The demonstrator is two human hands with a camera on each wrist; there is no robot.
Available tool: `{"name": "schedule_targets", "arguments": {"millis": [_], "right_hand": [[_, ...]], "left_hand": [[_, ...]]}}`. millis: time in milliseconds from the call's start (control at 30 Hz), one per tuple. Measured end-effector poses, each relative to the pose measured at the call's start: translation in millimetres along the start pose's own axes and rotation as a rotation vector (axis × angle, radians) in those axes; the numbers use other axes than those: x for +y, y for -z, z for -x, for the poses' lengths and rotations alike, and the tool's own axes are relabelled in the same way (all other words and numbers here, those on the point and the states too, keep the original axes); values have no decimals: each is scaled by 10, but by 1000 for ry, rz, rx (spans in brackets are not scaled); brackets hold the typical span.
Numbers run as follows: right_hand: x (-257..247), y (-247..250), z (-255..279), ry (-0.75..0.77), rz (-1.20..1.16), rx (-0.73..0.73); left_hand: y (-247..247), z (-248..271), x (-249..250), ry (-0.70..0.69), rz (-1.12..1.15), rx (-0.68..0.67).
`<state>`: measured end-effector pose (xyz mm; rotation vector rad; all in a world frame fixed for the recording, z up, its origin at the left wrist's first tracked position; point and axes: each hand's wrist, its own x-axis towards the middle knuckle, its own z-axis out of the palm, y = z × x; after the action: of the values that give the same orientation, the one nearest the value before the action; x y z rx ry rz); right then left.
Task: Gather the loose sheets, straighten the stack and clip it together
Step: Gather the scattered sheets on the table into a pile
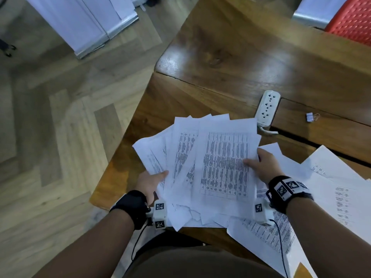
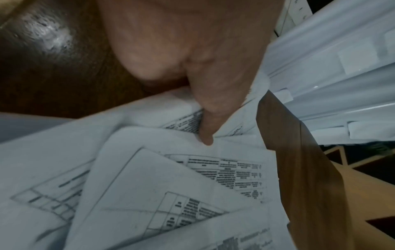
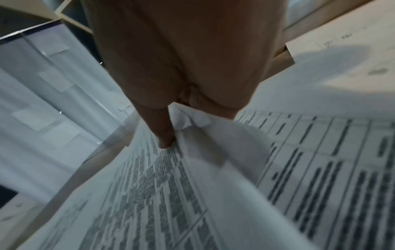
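Observation:
A fanned bundle of printed sheets is held above the near corner of the wooden desk. My left hand grips its left edge, thumb on top; the left wrist view shows that thumb pressing into the paper. My right hand pinches the right edge of the top sheet, thumb on the printed table and fingers underneath. More loose sheets lie spread on the desk to the right. A small binder clip lies on the desk at the far right, away from both hands.
A white power strip lies just beyond the bundle with its cable trailing off. A red mesh chair stands at the far right corner. The desk edge drops to wood floor on the left, where white panels stand.

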<state>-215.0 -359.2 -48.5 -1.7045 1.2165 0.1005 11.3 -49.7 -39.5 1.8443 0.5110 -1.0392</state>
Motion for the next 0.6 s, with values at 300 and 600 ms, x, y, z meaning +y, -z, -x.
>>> {"name": "schedule_targets", "arguments": {"millis": [300, 600], "right_hand": [[-220, -176, -84, -15, -11, 47], [-252, -405, -4, -68, -75, 109]], "left_hand": [[14, -173, 304, -1, -179, -118], [-115, -166, 263, -67, -272, -247]]}}
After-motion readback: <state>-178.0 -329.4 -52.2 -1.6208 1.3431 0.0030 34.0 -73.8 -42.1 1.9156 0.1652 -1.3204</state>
